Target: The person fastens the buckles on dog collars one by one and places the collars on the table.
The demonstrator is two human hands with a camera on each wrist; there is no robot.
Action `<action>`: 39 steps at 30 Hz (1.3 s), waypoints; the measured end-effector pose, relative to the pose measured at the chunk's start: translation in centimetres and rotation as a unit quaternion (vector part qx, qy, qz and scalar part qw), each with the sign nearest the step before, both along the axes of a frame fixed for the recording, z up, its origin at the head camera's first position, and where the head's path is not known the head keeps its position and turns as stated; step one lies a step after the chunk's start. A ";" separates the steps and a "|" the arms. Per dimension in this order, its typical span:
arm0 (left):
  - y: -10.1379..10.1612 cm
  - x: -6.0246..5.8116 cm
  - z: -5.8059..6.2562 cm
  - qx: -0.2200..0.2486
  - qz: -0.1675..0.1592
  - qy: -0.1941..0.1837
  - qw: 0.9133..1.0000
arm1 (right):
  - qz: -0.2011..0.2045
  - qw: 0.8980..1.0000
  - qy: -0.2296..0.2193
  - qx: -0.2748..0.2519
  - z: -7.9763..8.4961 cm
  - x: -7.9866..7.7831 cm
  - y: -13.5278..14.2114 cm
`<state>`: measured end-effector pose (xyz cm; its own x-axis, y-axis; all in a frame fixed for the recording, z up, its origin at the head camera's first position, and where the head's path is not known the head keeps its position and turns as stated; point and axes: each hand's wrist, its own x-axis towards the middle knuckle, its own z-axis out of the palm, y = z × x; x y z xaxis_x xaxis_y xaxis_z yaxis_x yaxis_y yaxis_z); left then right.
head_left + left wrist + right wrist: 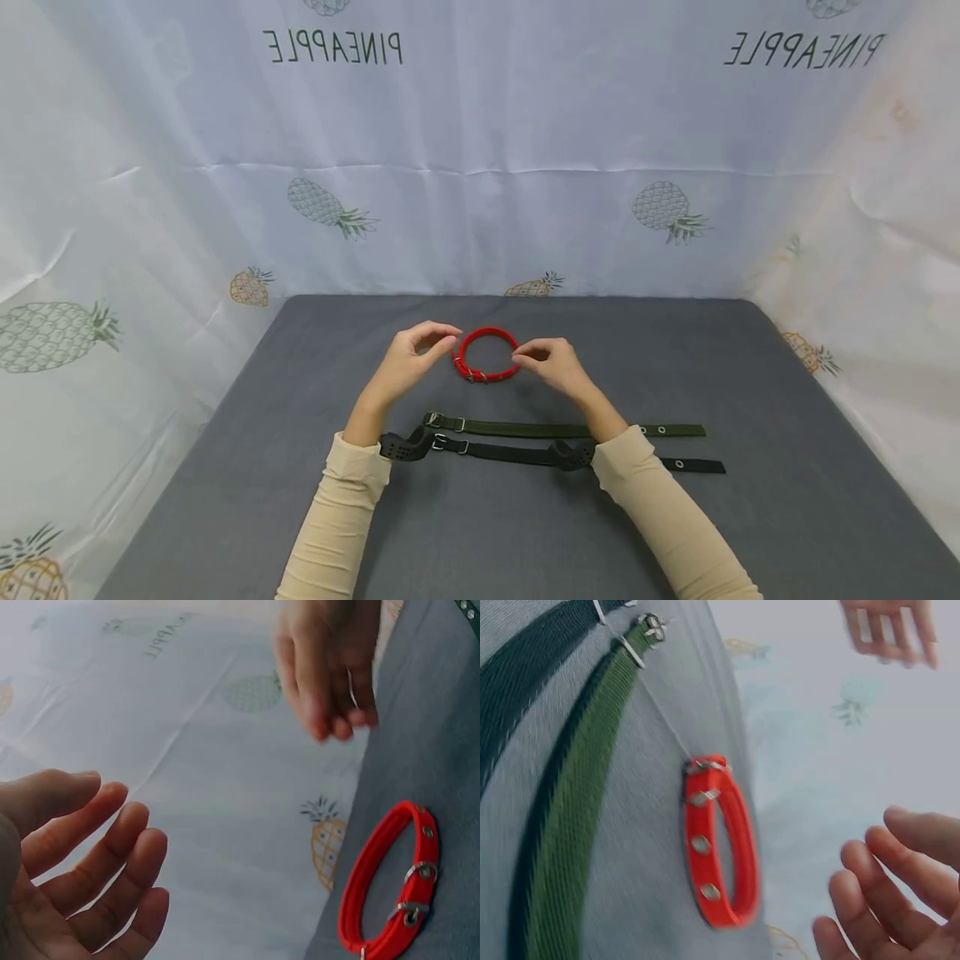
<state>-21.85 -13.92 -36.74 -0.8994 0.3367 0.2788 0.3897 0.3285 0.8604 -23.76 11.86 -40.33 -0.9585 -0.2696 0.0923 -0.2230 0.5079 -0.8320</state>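
"Collar (498, 377), the red loop: where is it?"

"Far half of the grey table (465, 533), between left hand (408, 357) and right hand (553, 364)."

"How are those 2 posed?"

"Raised, bent inward at the wrists, fingers softly curved, fingertips towards each other, both released."

"And nearer?"

"A green strap (525, 430), then a black strap (510, 453), both running left to right."

Left sleeve (327, 521): beige, close-fitting, creased crosswise along the forearm, ending in a broad, smoother left cuff (358, 461). Right sleeve (678, 521): beige, lightly wrinkled, with matching right cuff (624, 457). Left wrist fitting (403, 447): black, curved, pierced with small holes, as I see it, beside the cuff. Right wrist fitting (573, 456): black, similarly perforated. Left hand (405, 360), right hand (557, 367): both bare.
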 end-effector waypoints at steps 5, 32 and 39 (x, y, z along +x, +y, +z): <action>-0.9 0.0 -0.5 -0.028 0.005 -0.007 1.000 | 0.059 0.998 -0.022 -0.001 0.8 0.8 3.0; -3.1 0.0 -5.3 -0.128 -0.047 -0.033 0.990 | 0.018 0.995 -0.032 0.092 -1.6 4.4 15.7; -3.2 0.3 -6.7 -0.150 -0.074 -0.049 0.985 | 0.016 0.993 -0.046 0.108 -2.3 5.1 18.1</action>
<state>-21.59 -17.13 -43.43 -0.8516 0.5206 0.0613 0.3726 0.5189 0.7693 -18.63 29.94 -42.62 -0.9509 -0.3038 -0.0591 -0.1697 0.6714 -0.7214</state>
